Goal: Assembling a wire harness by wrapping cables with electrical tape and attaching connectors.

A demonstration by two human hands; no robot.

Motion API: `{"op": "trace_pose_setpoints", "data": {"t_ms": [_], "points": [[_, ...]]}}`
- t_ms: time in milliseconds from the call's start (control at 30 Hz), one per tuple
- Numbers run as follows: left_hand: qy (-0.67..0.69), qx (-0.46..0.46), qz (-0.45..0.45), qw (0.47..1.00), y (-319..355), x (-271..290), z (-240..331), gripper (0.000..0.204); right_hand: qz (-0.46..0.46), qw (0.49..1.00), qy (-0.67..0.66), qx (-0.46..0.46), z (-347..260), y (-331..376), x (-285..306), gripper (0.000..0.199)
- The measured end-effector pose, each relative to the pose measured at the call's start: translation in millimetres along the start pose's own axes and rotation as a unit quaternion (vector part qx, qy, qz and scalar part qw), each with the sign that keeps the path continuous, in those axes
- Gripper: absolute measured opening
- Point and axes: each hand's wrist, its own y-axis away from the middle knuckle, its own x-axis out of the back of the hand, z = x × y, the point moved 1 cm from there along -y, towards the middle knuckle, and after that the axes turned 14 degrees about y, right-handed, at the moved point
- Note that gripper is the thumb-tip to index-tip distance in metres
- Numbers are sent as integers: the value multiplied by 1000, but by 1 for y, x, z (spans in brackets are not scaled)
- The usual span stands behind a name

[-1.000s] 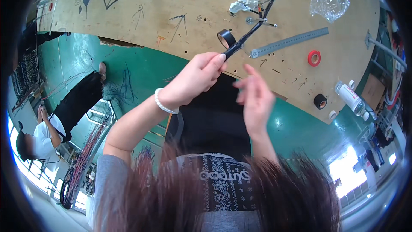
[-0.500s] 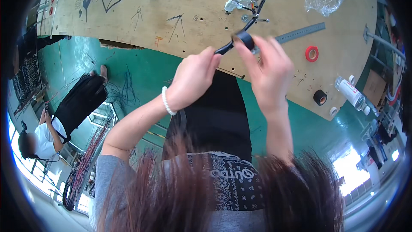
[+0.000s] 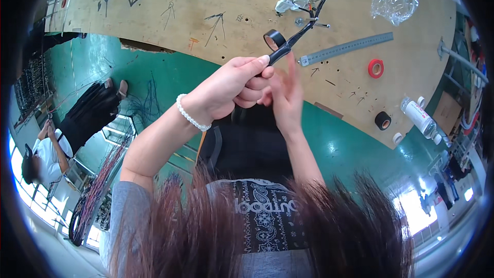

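Note:
A black taped cable bundle (image 3: 298,36) runs from the board's fixtures toward me. My left hand (image 3: 234,85), with a white bead bracelet on the wrist, is closed around its near end, thumb along the top. On the bundle's far side, just beyond my left thumb, a roll of black tape (image 3: 274,39) hangs against it. My right hand (image 3: 285,98) is below the bundle, slightly blurred, with its index finger stretched up close to it. The right hand does not hold the roll; its other fingers are partly hidden behind my left hand.
White clips (image 3: 292,2) and metal pegs carry the bundle on the wooden board (image 3: 170,25). A steel ruler (image 3: 347,49), red tape (image 3: 376,68), another black roll (image 3: 383,120) and a plastic bottle (image 3: 419,116) lie to the right. A person (image 3: 54,146) stands at far left.
My right hand has let go of the black tape roll and come down and left under the bundle. The roll now sits on the bundle's far left side. My left hand still grips the bundle.

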Motion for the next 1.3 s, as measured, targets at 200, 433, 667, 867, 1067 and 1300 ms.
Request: {"op": "trace_pose_setpoints", "data": {"t_ms": [200,433,667,867,1067,1300], "points": [[33,30,11,999,4,-11,13,28,134,971,-158,122,18,-42,-22,28],[-373,-193,69,905,-2,10,13,36,205,894,348,197,-59,2,48,20],[-428,-331,51,839,-20,15,-14,33,52,664,683,300,-113,-69,-1,24],[-37,-37,0,999,2,4,8,30,166,933,271,168,-32,-6,49,30],[15,29,-28,999,9,-3,34,27,-202,965,85,140,-31,-75,43,33],[-25,7,4,1000,9,-2,49,28,-246,956,70,146,-21,-81,74,37]]}}
